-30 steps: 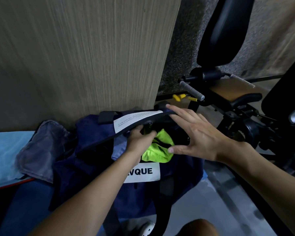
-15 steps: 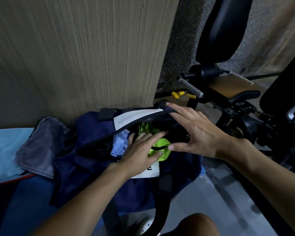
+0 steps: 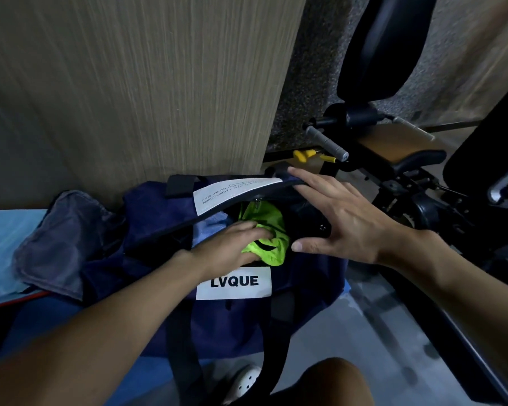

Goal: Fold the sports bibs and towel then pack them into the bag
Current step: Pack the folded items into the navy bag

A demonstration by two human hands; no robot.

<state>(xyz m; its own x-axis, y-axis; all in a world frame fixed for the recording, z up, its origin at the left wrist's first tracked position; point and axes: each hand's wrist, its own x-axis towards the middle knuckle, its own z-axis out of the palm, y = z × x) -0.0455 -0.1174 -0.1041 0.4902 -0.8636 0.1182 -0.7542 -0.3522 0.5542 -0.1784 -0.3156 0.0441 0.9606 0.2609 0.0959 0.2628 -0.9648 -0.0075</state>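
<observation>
Below, we press our left hand (image 3: 235, 244) flat onto the neon-green bib (image 3: 266, 230) lying in the mouth of the navy bag (image 3: 247, 323), fingers stretched almost straight and laid across the cloth rather than curled round it. Our right hand (image 3: 343, 227) spreads wide over the right end of the opening: the fingertips rest on the far flap (image 3: 238, 190), which bears a white printed label, while the thumb points at the near rim beside the bib; it grips nothing that we can see. A pale blue cloth (image 3: 206, 228) shows inside the bag just left of the bib, partly hidden under the flap. The bag's near side carries a white patch (image 3: 233, 282) reading LVQUE. The bag sits against a wood-grain panel (image 3: 135, 83), with a grey towel (image 3: 59, 238) lying unpacked at its left end, touching it. Black gym equipment (image 3: 393, 148) stands to the right.
</observation>
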